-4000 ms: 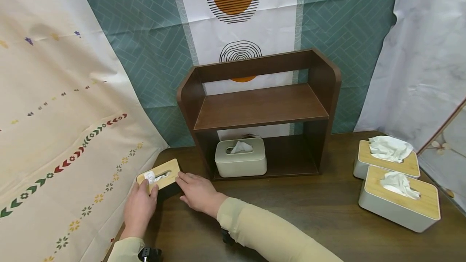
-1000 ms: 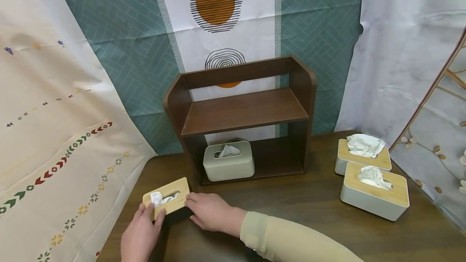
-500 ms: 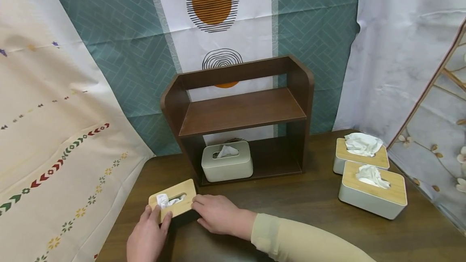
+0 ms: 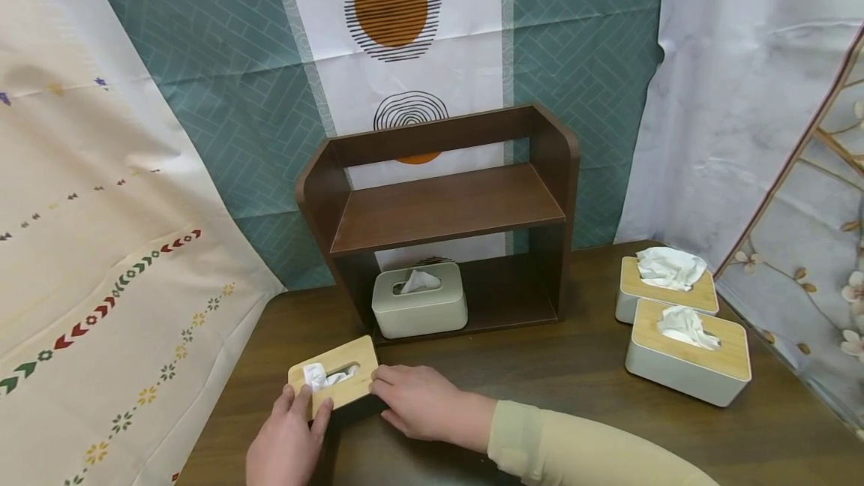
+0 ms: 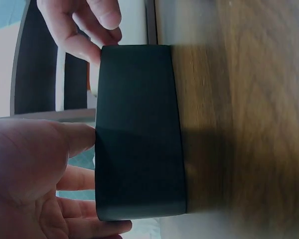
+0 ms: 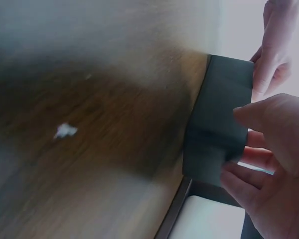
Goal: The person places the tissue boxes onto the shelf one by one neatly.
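Note:
A tissue box with a dark body and pale wooden lid [image 4: 361, 353] stands on the table, in front of the shelf's left foot. A white tissue [image 4: 313, 375] lies in its slot. My left hand [image 4: 286, 437] grips the left end, thumb at the near top edge and fingers round the end. The right hand [image 4: 421, 402] holds the other end. In the left wrist view the box's dark long side [image 5: 137, 129] faces the camera, close along the tabletop. The right wrist view has my right thumb on the dark side [image 6: 217, 109] and fingers round the end.
A brown two-level shelf [image 4: 448, 205] stands at the back, a cream tissue box [image 4: 421, 313] on its lower left. Two grey tissue boxes with wooden lids, one nearer [image 4: 688, 377] and one farther [image 4: 631, 298], stand at the right. A white scrap [image 6: 66, 130] lies on the table.
Both hands have moved the dark tissue box rightward and nearer to me, closer to the shelf's left foot. The head view has shifted, and the other boxes stay in place.

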### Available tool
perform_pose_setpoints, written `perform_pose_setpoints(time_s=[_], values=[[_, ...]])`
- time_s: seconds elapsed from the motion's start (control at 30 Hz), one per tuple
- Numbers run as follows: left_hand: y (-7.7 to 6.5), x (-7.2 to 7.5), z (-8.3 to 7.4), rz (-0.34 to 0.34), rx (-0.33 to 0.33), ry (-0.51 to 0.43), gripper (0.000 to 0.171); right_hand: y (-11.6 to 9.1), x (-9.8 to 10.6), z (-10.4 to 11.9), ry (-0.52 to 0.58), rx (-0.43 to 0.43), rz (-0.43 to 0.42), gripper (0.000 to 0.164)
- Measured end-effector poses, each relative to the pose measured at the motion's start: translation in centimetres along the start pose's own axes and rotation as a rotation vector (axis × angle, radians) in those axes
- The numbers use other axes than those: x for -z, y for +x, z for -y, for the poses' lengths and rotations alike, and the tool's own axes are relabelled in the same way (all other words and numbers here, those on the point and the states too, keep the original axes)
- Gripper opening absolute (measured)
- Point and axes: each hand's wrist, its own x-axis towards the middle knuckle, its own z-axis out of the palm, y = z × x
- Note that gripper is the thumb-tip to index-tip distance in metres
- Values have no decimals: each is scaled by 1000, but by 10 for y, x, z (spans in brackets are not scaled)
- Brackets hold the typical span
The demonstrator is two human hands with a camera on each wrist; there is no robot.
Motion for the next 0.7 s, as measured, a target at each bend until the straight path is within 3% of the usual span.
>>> perform_pose_setpoints(time_s=[0.7], values=[[-13,-5,-28,-48,-61,10,56,-37,9,-6,46,4,-45,33]])
